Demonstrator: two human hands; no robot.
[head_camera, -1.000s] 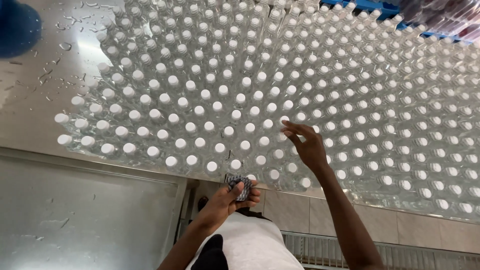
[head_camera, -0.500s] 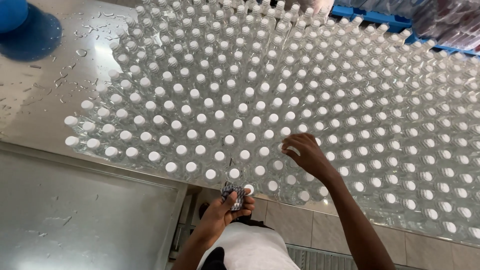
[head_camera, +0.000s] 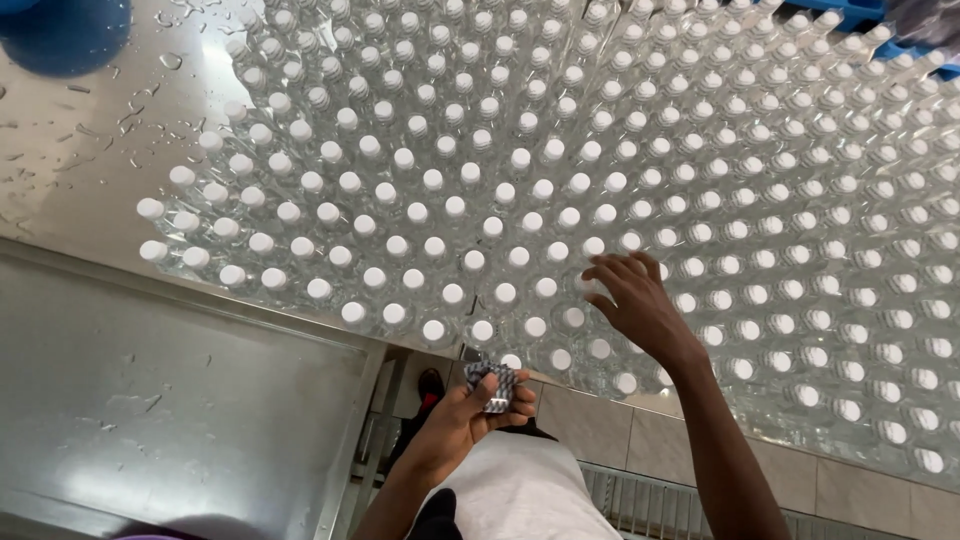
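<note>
A large crowd of clear plastic bottles (head_camera: 520, 160) with white caps stands upright on a wet steel table (head_camera: 80, 170). My right hand (head_camera: 635, 300) reaches over the near rows, its fingertips on the cap of one bottle (head_camera: 592, 287). My left hand (head_camera: 475, 415) is held close to my body below the table edge and grips a small bundle of grey and dark patterned pieces (head_camera: 492, 385). What those pieces are I cannot tell.
A blue round object (head_camera: 60, 35) sits at the far left corner of the table, among water drops. A lower steel surface (head_camera: 170, 400) lies at the near left. Blue crates (head_camera: 860, 20) show at the far right. Tiled wall (head_camera: 880, 490) runs under the table.
My right hand has shifted slightly along the near rows and now touches another cap. My left hand stays low with the small bundle.
</note>
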